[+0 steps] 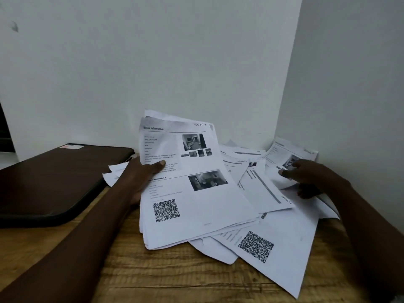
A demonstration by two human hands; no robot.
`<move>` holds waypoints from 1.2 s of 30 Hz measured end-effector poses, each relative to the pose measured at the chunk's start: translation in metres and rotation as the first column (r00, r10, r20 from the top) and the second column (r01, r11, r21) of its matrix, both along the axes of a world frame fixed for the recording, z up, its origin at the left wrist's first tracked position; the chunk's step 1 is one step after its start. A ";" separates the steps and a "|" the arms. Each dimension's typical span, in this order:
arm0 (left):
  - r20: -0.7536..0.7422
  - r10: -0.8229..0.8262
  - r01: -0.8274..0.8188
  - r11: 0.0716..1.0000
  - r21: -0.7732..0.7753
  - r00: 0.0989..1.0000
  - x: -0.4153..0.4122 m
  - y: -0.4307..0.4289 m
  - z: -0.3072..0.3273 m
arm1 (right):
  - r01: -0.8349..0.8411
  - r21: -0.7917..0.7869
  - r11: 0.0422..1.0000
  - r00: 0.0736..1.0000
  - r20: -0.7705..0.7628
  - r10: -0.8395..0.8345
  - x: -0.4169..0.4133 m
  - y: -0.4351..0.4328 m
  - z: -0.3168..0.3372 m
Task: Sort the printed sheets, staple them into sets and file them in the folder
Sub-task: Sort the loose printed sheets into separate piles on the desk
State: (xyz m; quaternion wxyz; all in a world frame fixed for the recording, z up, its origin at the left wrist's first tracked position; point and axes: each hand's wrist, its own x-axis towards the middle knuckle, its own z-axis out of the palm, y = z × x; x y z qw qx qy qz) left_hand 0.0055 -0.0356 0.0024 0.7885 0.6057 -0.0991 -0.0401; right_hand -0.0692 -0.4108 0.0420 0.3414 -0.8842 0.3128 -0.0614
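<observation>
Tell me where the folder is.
In the head view the dark folder lies closed on the wooden table, far left against the wall, left of the left hand holding a stack of sheets.

Left hand (140, 171): fingers are hidden behind the held stack (196, 193); only the thumb shows.
Right hand (306, 176): dark and blurred; its hold on the corner sheet (290, 154) is unclear.
Folder (54, 182): cut off by the left edge.
Loose sheets (262, 189): they overlap; the print is too small to read.
</observation>
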 end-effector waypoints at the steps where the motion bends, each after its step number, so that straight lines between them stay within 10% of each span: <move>1: 0.003 0.003 -0.003 1.000 -0.008 1.000 -0.001 0.000 0.000 | -0.012 0.078 0.997 0.999 0.036 0.010 0.003 0.002 -0.003; 6: 0.015 -0.007 0.007 0.999 -0.046 1.000 -0.002 0.001 0.001 | -0.156 0.301 0.941 0.889 0.458 0.001 0.011 0.004 -0.016; 11: 0.037 -0.129 0.134 0.968 -0.214 0.991 0.004 0.007 0.006 | 0.174 -0.326 0.929 0.496 0.844 0.204 -0.003 0.037 0.028; 16: 0.075 -0.201 0.215 0.906 -0.365 0.977 0.004 0.006 0.011 | 0.313 -0.567 0.762 0.185 0.824 0.536 -0.011 0.082 0.076; 21: 0.103 -0.181 0.207 0.878 -0.430 0.978 -0.005 0.008 0.019 | -0.247 -0.427 0.870 0.275 0.830 0.486 -0.001 0.126 0.071; 27: 0.153 -0.143 0.200 0.853 -0.482 0.978 -0.005 0.014 0.025 | -0.669 -0.039 0.742 0.310 0.893 0.327 -0.007 0.132 0.071; 36: 0.098 -0.222 0.240 0.940 -0.243 0.970 -0.004 0.009 0.025 | -0.814 0.081 0.575 0.413 0.777 0.475 0.016 0.129 0.037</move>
